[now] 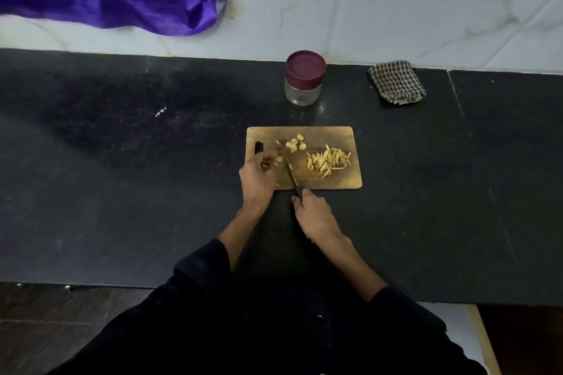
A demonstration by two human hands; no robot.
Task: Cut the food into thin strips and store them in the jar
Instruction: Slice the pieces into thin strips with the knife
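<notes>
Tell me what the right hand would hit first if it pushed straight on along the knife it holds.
The right hand points up and slightly left along the knife. It would probably first meet the food piece under the left hand, just left of the blade tip; depth is unclear.

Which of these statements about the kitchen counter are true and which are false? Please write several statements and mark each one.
1. The jar has its lid on. True.
2. The right hand holds the knife by its handle. True.
3. The pile of thin strips lies inside the jar. False: the strips lie on the right part of the cutting board, and the jar looks empty.
4. The left hand rests flat on the bare counter. False: its fingers hold a small piece of food on the board, beside the blade.
5. The checkered cloth lies to the left of the jar. False: it lies to the right.
6. Some uncut pieces remain on the board. True.
</notes>
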